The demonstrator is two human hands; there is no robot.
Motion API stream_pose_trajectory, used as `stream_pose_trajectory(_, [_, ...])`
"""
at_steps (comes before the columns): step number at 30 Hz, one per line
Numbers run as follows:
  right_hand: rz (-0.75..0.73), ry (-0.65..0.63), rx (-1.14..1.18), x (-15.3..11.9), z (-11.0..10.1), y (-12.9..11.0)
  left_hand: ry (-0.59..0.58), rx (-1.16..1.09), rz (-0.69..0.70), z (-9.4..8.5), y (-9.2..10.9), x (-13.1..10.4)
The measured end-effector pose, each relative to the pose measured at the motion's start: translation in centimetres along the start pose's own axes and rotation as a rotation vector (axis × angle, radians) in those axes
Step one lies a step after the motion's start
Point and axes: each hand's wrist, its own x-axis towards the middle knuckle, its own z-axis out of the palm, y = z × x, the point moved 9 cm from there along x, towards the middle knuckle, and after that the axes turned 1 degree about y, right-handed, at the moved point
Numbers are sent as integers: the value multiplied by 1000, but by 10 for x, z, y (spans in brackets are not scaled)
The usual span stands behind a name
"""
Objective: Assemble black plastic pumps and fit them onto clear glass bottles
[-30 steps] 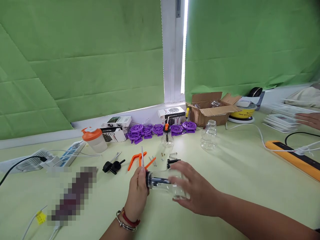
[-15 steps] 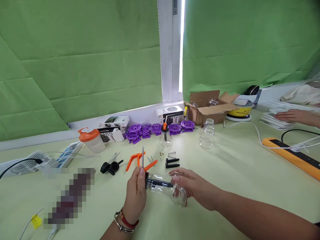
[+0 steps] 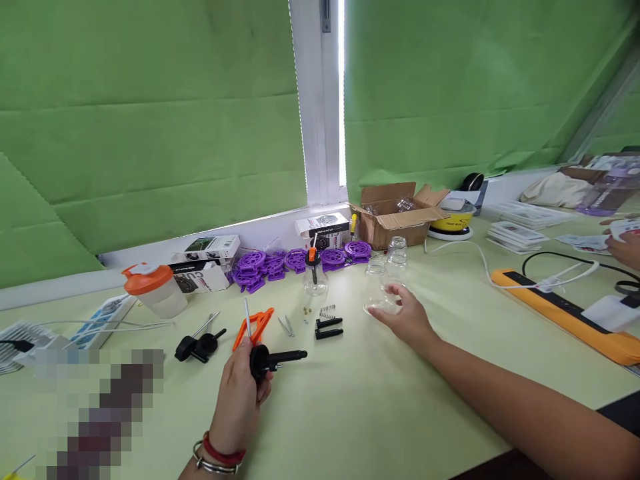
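Observation:
My left hand (image 3: pixel 246 377) is closed around a black bottle cap (image 3: pixel 259 361) with a long black stem pointing right; a thin metal rod (image 3: pixel 247 316) sticks up by my fingers. Behind that hand lies an orange triangular handle piece (image 3: pixel 261 324). My right hand (image 3: pixel 404 315) curves round the lower right side of a clear bottle (image 3: pixel 376 285) standing on the table, thumb in front. A second clear bottle (image 3: pixel 397 252) stands just behind it. Between the hands lie two black tube pieces (image 3: pixel 329 333), a spring (image 3: pixel 327 311), metal pins (image 3: pixel 287 326) and tiny brass bits (image 3: pixel 307 311).
Black caps with rods (image 3: pixel 199 345) lie left. Purple parts (image 3: pixel 275 263), an assembled bottle (image 3: pixel 315 283), boxes (image 3: pixel 203 275) and an open carton (image 3: pixel 399 223) line the back. An orange-lidded shaker (image 3: pixel 156 291) leans left. An orange power strip (image 3: pixel 565 313) and another person's hand (image 3: pixel 625 250) are right.
The bottle has come off the black cap, and my right hand has taken it back and right to stand upright by the other bottle. My left hand keeps the cap. The view has shifted right.

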Motion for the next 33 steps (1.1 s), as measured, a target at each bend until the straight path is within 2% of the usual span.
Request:
stream_pose_trajectory(3, [102, -62, -143, 13, 16, 19, -7, 25, -12, 3, -2, -2])
stream_pose_trajectory(8, [42, -150, -369, 25, 43, 5, -3, 48, -25, 3, -3, -2])
stream_pose_trajectory(11, [43, -143, -452, 37, 57, -1, 16, 67, -23, 2, -4, -1])
stream_pose_trajectory(15, [121, -113, -444, 59, 74, 5, -6, 95, -1, 5, -4, -1])
stream_pose_trajectory(20, [294, -65, -407, 82, 80, 20, -54, 139, 55, 10, -2, -1])
stream_pose_trajectory(26, [333, -39, -391, 91, 80, 21, -67, 120, 98, 10, 0, 2])
stream_pose_trajectory(29, [276, -14, -375, 79, 76, 7, -72, 127, 108, 9, 2, 4])
stream_pose_trajectory(31, [147, 35, -330, 62, 69, -18, -86, 134, 108, 9, 2, 5])
stream_pose_trajectory(33, [-35, -1, -227, 33, 66, -53, -90, 137, 107, 9, 1, 5])
